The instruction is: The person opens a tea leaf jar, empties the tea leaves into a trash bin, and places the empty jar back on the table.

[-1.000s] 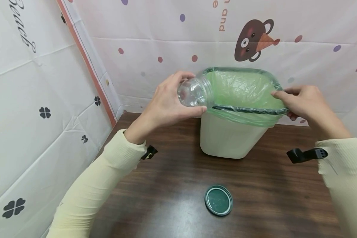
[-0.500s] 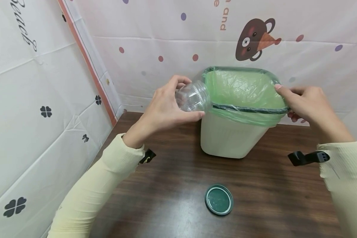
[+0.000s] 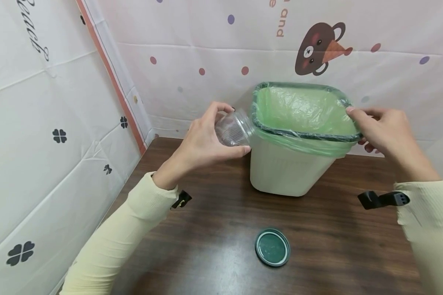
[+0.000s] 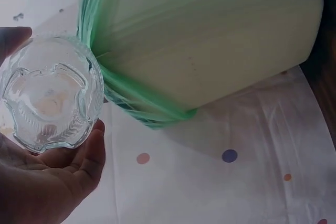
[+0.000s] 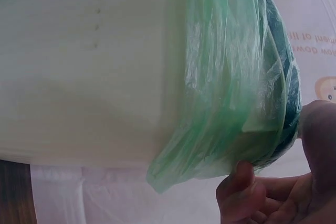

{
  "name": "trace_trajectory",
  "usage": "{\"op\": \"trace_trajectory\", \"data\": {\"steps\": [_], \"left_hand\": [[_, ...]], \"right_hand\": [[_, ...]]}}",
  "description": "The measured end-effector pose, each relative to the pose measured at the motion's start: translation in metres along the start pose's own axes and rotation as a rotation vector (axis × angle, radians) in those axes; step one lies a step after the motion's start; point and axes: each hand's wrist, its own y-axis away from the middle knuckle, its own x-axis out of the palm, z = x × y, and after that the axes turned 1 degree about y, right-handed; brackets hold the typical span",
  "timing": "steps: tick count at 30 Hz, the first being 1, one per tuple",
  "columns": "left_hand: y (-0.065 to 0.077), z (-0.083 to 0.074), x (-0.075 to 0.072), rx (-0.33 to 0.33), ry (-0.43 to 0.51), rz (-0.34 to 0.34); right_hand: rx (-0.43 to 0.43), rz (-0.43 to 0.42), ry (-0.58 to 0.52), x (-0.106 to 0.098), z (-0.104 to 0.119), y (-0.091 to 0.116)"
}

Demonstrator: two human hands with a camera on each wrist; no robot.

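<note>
My left hand (image 3: 206,141) grips a clear glass jar (image 3: 231,130), tilted with its mouth toward the left side of a pale trash bin (image 3: 288,174). In the left wrist view the jar's ridged base (image 4: 50,103) faces the camera, and no contents show in it. A green plastic bag (image 3: 302,106) lines the bin and folds down over its dark green rim (image 3: 317,136). At the bin's right side my right hand (image 3: 384,127) pinches the lined rim, thumb on top and fingers beneath. A green jar lid (image 3: 272,247) lies on the table, its inside facing up.
The bin stands on a dark wooden table (image 3: 206,229) close to a patterned cloth backdrop (image 3: 192,32). Another patterned cloth (image 3: 70,106) rises along the left edge of the table.
My left hand has drawn the jar left and down, away from the bin's opening. My right hand stays at the right side of the rim.
</note>
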Motion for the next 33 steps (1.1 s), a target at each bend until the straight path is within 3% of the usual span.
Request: {"op": "trace_trajectory", "data": {"steps": [14, 22, 33], "left_hand": [[0.012, 0.013, 0.004, -0.017, -0.021, 0.013], [0.018, 0.019, 0.006, -0.015, 0.015, 0.039], [0.022, 0.022, 0.008, -0.012, -0.014, 0.051]], "right_hand": [[-0.015, -0.029, -0.028, 0.002, -0.004, 0.004], [0.004, -0.035, -0.028, 0.005, -0.005, 0.007], [0.055, -0.042, -0.144, 0.007, -0.006, 0.011]]}}
